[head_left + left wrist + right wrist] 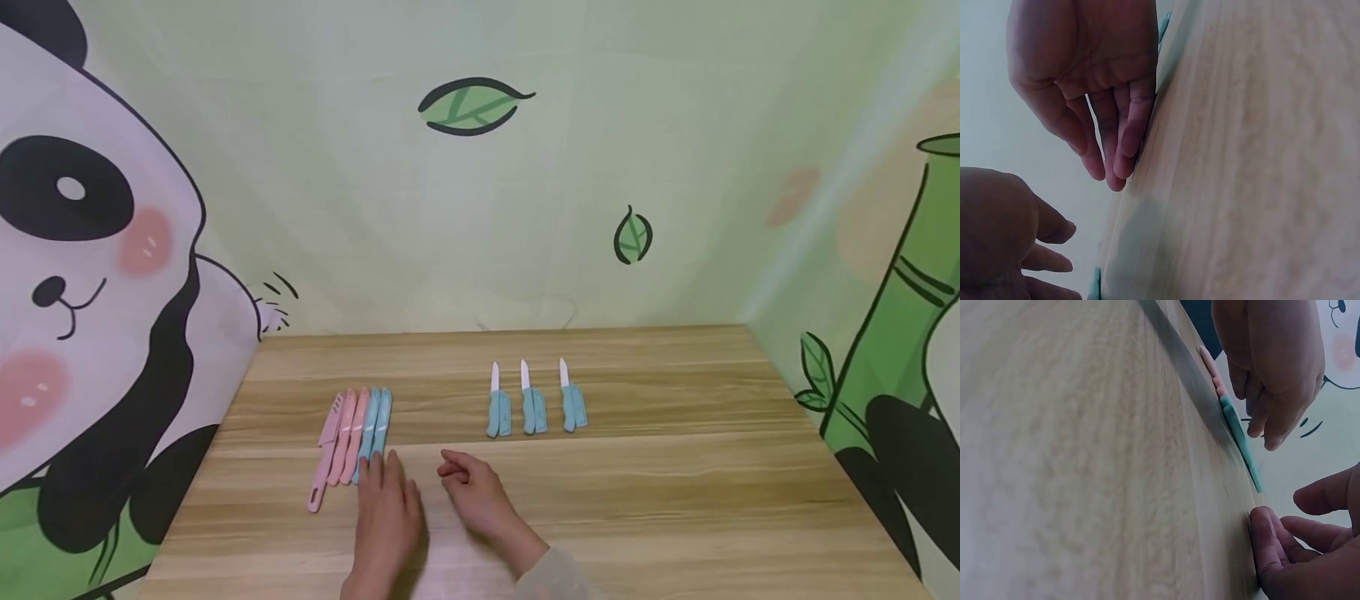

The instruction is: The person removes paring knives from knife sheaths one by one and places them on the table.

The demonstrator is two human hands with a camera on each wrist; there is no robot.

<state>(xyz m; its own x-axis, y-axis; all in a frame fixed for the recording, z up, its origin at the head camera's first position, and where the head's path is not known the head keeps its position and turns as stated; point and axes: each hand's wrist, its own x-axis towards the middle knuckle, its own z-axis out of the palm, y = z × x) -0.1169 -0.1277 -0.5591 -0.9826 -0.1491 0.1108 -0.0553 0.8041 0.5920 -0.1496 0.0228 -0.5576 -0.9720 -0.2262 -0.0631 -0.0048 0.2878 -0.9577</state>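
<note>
On the left of the table, in the head view, a pale pink knife [327, 450] with slots in its blade end lies beside two salmon-pink knives [355, 437] and two blue knives [380, 412], all side by side. My left hand [387, 517] has its fingers extended, fingertips over the blue knives' lower ends. To its right hovers my right hand [480, 496], fingers loosely bent and holding nothing. Beyond it lie three blue-handled paring knives [528, 408] with bare white blades, each with a blue sheath [505, 412] along its right side.
The wood-grain table [675, 500] reaches back to a pale green cloth backdrop [360, 192] printed with a panda [90, 317], leaves and bamboo [885, 333]. A light sleeve [555, 575] covers the right wrist.
</note>
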